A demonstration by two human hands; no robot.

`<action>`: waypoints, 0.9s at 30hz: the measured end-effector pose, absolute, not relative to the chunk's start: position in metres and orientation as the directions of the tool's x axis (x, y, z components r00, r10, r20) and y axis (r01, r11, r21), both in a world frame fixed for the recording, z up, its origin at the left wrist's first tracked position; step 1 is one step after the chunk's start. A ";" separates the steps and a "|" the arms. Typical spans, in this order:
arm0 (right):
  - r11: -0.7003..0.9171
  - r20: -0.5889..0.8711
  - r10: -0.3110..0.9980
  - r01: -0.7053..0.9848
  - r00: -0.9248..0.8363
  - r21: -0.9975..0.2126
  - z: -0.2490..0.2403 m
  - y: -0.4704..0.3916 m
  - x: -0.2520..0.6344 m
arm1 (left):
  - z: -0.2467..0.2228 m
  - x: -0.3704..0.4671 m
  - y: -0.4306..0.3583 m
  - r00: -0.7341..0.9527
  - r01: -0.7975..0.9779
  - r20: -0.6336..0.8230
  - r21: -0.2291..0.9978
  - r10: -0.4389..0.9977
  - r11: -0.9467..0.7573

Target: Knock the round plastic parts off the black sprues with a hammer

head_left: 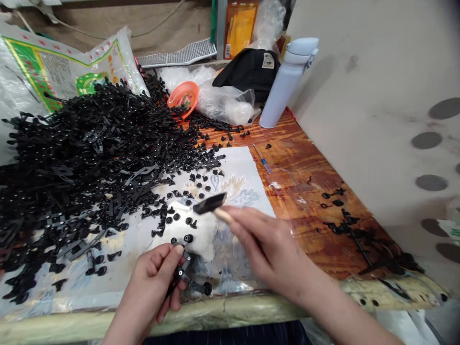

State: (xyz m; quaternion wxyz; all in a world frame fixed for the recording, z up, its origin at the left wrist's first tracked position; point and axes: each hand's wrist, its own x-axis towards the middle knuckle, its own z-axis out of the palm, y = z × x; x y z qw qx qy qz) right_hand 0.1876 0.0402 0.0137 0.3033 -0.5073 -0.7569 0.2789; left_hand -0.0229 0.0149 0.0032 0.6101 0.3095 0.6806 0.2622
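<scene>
My left hand (156,275) is closed around a black jointed plastic part (183,268) with round caps and shiny rivets, held near the table's front edge. My right hand (268,247) grips what looks like a small hammer (210,203), with a black head and a pale handle, raised up and to the right of that part. Most of the handle is hidden in my fingers. Beneath the hammer lies a whitish pad (201,239), with several small black caps (189,221) scattered at its back left.
A big heap of black plastic parts (89,139) fills the left side. A screwdriver (264,160) lies to the right, and a pale blue bottle (287,84) stands behind it. An orange dish (183,98) leans at the back. Loose black pieces (347,223) sit near the wall.
</scene>
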 end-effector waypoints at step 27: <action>0.326 0.131 0.928 0.591 -0.349 -0.738 0.012 0.029 0.170 | 0.003 -0.029 0.020 -0.045 0.196 -0.699 0.694 0.714 0.692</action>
